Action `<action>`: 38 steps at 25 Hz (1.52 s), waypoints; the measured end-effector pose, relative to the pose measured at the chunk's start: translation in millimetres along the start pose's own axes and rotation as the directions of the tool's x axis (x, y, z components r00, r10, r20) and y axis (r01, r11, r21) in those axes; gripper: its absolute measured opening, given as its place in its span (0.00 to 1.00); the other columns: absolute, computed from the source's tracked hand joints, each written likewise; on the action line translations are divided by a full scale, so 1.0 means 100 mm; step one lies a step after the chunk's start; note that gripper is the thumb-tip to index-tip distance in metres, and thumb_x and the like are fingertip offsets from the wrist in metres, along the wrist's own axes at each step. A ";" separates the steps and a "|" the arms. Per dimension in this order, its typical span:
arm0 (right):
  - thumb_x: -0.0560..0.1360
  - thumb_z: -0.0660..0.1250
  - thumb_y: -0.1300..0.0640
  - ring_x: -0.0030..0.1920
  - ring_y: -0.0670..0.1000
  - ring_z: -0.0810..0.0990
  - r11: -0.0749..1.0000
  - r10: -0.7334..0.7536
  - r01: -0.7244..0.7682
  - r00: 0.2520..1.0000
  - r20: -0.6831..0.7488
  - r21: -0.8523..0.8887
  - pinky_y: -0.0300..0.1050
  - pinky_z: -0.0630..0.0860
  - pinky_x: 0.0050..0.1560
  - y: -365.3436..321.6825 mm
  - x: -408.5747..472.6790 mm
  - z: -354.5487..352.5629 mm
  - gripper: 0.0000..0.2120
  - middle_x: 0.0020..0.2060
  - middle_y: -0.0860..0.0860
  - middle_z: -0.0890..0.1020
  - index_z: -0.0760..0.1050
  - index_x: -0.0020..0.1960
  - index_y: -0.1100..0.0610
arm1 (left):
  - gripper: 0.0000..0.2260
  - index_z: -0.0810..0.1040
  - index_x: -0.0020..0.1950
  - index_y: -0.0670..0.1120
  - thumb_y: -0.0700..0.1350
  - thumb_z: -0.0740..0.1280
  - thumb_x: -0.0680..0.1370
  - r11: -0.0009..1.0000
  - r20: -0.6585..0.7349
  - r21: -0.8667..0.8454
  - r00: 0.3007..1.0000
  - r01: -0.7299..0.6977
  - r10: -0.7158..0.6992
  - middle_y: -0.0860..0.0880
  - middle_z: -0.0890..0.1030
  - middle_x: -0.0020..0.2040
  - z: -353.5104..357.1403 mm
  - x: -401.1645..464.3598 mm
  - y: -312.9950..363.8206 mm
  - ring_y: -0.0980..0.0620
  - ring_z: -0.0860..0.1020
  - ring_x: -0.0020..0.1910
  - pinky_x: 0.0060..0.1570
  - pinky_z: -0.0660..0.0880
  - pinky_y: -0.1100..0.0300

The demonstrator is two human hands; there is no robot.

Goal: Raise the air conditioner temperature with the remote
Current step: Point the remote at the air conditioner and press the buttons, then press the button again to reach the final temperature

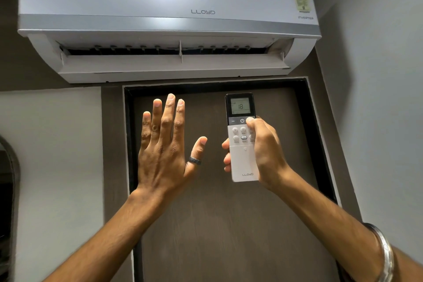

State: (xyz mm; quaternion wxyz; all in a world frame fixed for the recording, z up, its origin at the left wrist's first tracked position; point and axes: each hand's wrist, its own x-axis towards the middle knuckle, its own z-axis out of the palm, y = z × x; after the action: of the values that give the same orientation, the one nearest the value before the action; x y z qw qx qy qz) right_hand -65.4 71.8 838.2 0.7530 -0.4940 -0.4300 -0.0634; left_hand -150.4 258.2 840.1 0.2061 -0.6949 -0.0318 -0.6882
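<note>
A white wall air conditioner [114, 7] hangs high across the view, its flap open and its front display reading 18. Below it, my right hand [263, 151] grips a white remote [242, 160] upright, pointed up at the unit. The remote's small screen also reads 18. My right thumb rests on the button at the right end of the dark strip under the screen, beside the power symbol. My left hand [164, 144] is raised to the left of the remote, flat, fingers spread, holding nothing, with a dark ring on the thumb.
A dark brown door [217, 224] in a black frame fills the wall behind my hands. Grey walls flank it. A dark arched shape [6, 190] sits at the far left edge. A bright light reflects on the unit's top. A metal bangle [384, 252] circles my right wrist.
</note>
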 end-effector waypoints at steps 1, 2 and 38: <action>0.87 0.50 0.48 0.30 0.56 0.85 1.000 -0.003 0.003 1.000 0.001 0.001 0.49 0.84 0.33 0.00 0.00 -0.01 0.22 0.40 0.60 0.85 0.71 0.65 0.66 | 0.37 0.56 0.83 0.41 0.63 0.55 0.82 1.000 -0.002 -0.003 1.000 -0.001 0.001 0.40 0.54 0.84 0.00 0.00 0.01 0.38 0.50 0.84 0.83 0.47 0.41; 0.87 0.50 0.48 0.30 0.55 0.85 1.000 -0.009 0.009 1.000 0.002 -0.001 0.49 0.84 0.33 0.00 0.00 -0.01 0.22 0.40 0.60 0.85 0.72 0.64 0.65 | 0.36 0.56 0.83 0.41 0.63 0.55 0.82 1.000 -0.002 -0.006 1.000 -0.002 0.002 0.40 0.54 0.84 0.01 0.00 0.02 0.38 0.50 0.84 0.83 0.47 0.41; 0.76 0.77 0.53 0.28 0.55 0.86 0.992 -0.074 0.071 0.997 -0.027 -0.100 0.51 0.85 0.30 0.00 -0.08 -0.15 0.17 0.38 0.55 0.86 0.73 0.58 0.56 | 0.37 0.55 0.84 0.41 0.62 0.56 0.82 0.999 0.023 -0.035 1.000 -0.014 0.015 0.40 0.53 0.85 0.09 -0.09 0.15 0.39 0.49 0.84 0.83 0.47 0.41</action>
State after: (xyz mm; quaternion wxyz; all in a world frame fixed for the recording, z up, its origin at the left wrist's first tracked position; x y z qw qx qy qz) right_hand -61.5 57.1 830.8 0.7313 -0.5140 -0.4322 -0.1195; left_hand -137.3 249.5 828.3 0.1986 -0.7064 -0.0173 -0.6792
